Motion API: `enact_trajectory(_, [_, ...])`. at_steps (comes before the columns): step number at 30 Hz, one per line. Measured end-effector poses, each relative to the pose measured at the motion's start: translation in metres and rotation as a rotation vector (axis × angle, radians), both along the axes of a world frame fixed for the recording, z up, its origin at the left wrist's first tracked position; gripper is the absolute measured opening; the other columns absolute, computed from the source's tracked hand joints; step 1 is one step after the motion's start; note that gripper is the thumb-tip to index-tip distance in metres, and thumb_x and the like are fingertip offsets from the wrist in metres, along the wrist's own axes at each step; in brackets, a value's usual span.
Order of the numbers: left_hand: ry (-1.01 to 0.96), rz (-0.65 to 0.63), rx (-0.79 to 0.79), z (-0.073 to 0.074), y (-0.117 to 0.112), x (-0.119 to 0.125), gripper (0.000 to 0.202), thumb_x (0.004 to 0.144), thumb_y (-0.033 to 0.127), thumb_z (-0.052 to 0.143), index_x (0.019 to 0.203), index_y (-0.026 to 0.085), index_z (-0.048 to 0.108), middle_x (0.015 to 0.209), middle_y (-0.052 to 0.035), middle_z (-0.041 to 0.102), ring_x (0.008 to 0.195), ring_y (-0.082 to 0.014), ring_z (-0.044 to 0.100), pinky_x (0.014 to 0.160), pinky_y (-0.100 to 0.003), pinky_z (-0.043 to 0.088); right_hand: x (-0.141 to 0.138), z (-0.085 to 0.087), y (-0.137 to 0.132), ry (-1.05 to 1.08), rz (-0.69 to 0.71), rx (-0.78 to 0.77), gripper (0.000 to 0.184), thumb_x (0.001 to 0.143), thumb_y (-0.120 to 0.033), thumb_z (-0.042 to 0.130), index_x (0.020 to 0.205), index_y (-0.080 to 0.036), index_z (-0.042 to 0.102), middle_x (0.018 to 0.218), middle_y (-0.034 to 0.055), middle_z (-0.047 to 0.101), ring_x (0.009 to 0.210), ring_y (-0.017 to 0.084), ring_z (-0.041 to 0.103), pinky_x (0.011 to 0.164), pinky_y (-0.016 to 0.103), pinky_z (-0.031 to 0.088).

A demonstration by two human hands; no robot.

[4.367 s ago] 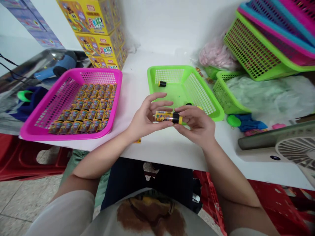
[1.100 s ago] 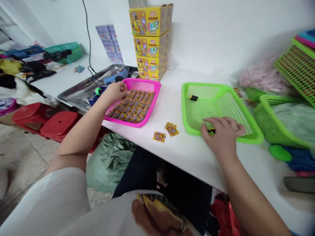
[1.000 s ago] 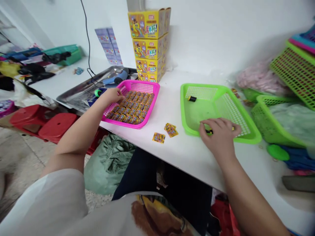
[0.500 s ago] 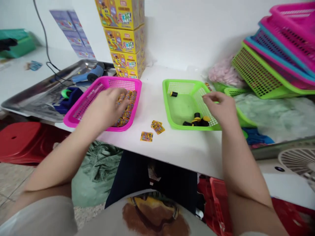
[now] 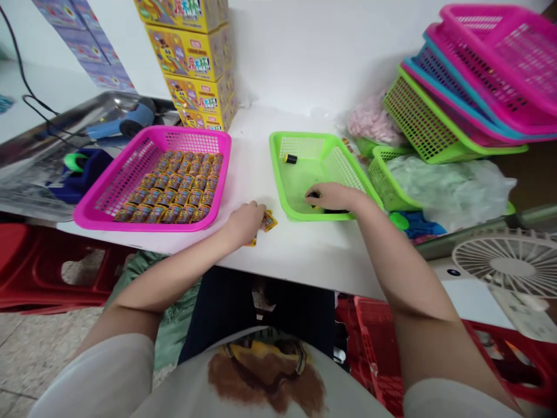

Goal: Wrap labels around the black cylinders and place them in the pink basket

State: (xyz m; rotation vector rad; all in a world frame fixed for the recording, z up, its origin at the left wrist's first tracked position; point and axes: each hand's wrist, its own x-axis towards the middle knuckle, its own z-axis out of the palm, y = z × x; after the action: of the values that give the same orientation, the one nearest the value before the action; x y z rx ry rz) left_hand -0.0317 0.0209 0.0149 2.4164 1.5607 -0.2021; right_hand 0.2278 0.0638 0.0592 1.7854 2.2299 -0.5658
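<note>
My left hand (image 5: 247,223) is on the white table with its fingers curled together at the small yellow printed labels (image 5: 270,221), touching one at the fingertips. Another label's edge shows under the hand. Inside the green basket (image 5: 285,194), my right hand (image 5: 333,195) pinches a small black-and-yellow cylinder (image 5: 315,196), partly hidden by the fingers. More such cylinders lie beneath that hand, mostly covered. A single black cylinder with a yellow end (image 5: 290,158) lies at the basket's far left. Rows of label-wrapped cylinders (image 5: 174,181) fill much of the pink basket (image 5: 93,200) on the left.
Yellow printed boxes (image 5: 191,55) are stacked behind the pink basket. A metal tray (image 5: 26,191) holds a blue tool (image 5: 124,122) and a tape dispenser (image 5: 82,174). On the right are stacked baskets (image 5: 452,116), a plastic bag (image 5: 448,183) and a fan (image 5: 509,264).
My left hand has left the pink basket and moved right to the labels. My right hand has gone left and down into the green basket and closed on a cylinder. The view has shifted.
</note>
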Motion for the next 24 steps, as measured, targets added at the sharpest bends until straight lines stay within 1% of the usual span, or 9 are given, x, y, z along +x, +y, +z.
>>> enact_trajectory(2, [0.000,0.017,-0.001,0.000,0.001,0.001,0.036,0.108,0.026,0.051,0.137,0.012,0.067,0.132,-0.0193,0.069,0.124,-0.0337,0.071,0.095,-0.040,0.060,0.009,-0.002,-0.011,0.233,-0.095,0.080,0.042,0.106,-0.039,0.051,0.141,-0.021,0.066,0.143,0.0133,0.073,0.105,0.024,0.079,0.089,0.034,0.064])
enact_trajectory(4, [-0.004,0.039,0.003,0.000,0.003,0.003,0.035,0.108,0.030,0.050,0.132,0.013,0.070,0.131,-0.0195,0.070,0.124,-0.0337,0.071,0.094,-0.039,0.060,0.017,-0.010,-0.021,0.567,-0.183,0.150,0.046,0.101,-0.046,0.061,0.143,-0.026,0.059,0.139,0.0117,0.071,0.088,0.019,0.079,0.073,0.030,0.064])
enact_trajectory(7, [-0.015,0.079,0.017,-0.003,0.008,0.004,0.037,0.104,0.033,0.060,0.134,0.013,0.068,0.130,-0.0213,0.072,0.121,-0.0351,0.073,0.091,-0.039,0.060,0.024,-0.029,-0.029,0.955,-0.268,0.332,0.061,0.080,-0.058,0.084,0.125,-0.027,0.056,0.120,0.0052,0.072,0.072,0.015,0.073,0.059,0.028,0.060])
enact_trajectory(9, [-0.031,0.088,0.023,-0.006,0.012,0.003,0.041,0.099,0.032,0.066,0.135,0.013,0.067,0.125,-0.0208,0.075,0.116,-0.0349,0.075,0.090,-0.040,0.061,0.028,-0.039,-0.030,1.079,-0.345,0.509,0.063,0.071,-0.061,0.089,0.113,-0.028,0.056,0.109,0.0015,0.073,0.070,0.014,0.070,0.058,0.029,0.061])
enact_trajectory(13, [-0.084,0.064,0.081,-0.009,0.012,0.000,0.041,0.099,0.023,0.062,0.140,0.020,0.065,0.124,-0.0165,0.077,0.117,-0.0298,0.075,0.099,-0.039,0.060,0.043,-0.043,-0.031,1.094,-0.400,0.871,0.045,0.079,-0.056,0.084,0.109,-0.027,0.067,0.109,0.0050,0.076,0.091,0.021,0.076,0.081,0.039,0.067])
enact_trajectory(15, [-0.075,0.060,0.112,-0.007,0.007,0.001,0.034,0.102,0.019,0.055,0.133,0.019,0.069,0.118,-0.0166,0.079,0.112,-0.0293,0.077,0.097,-0.040,0.060,0.051,-0.043,-0.032,1.092,-0.423,0.985,0.041,0.083,-0.057,0.079,0.110,-0.027,0.069,0.114,0.0076,0.077,0.103,0.024,0.076,0.092,0.045,0.066])
enact_trajectory(18, [-0.019,0.055,0.122,0.001,-0.003,0.005,0.029,0.105,0.017,0.049,0.118,0.016,0.075,0.103,-0.0186,0.080,0.101,-0.0321,0.079,0.088,-0.042,0.062,0.059,-0.046,-0.031,1.100,-0.492,1.040,0.044,0.086,-0.060,0.075,0.114,-0.028,0.068,0.118,0.0085,0.076,0.107,0.026,0.076,0.094,0.049,0.066])
enact_trajectory(21, [0.021,0.059,0.147,0.014,-0.012,0.003,0.033,0.103,0.013,0.048,0.118,0.014,0.078,0.099,-0.0203,0.081,0.099,-0.0361,0.081,0.089,-0.047,0.062,0.063,-0.052,-0.028,1.106,-0.465,1.046,0.048,0.086,-0.065,0.074,0.116,-0.028,0.066,0.120,0.0096,0.074,0.111,0.028,0.075,0.091,0.048,0.066])
enact_trajectory(24, [-0.167,0.007,0.299,0.031,-0.022,-0.008,0.030,0.104,0.019,0.055,0.119,0.019,0.081,0.103,-0.0159,0.082,0.101,-0.0330,0.081,0.094,-0.046,0.064,0.066,-0.056,-0.026,1.084,-0.469,1.064,0.060,0.084,-0.073,0.073,0.124,-0.029,0.061,0.120,0.0113,0.072,0.110,0.029,0.075,0.086,0.047,0.066])
